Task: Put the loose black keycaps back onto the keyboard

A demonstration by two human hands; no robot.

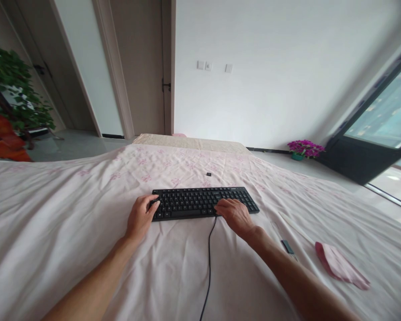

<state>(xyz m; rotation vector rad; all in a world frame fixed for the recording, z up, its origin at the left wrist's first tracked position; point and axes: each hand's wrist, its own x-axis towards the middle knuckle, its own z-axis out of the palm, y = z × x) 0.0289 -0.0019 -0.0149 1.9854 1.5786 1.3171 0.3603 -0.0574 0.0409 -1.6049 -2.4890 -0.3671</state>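
Observation:
A black keyboard (187, 203) lies on the pale, flower-patterned cloth, its cable (210, 258) running toward me. At its left end, my left hand (143, 211) is closed on the edge, with thumb and forefinger over the leftmost keys. My right hand (233, 213) rests on the keyboard right of the middle, close to where the cable comes out. Its fingers are bent together, and whatever is under their tips is hidden. Beyond the keyboard's far edge sits a small black piece (209, 174) that looks like a keycap.
To the right of my right forearm lie a small dark-handled tool (287, 246) and a folded pink cloth (341, 265). The cloth cover (173, 276) is wrinkled. Farther off are a potted purple flower (305, 148), a leafy plant (16, 89) and a door (138, 67).

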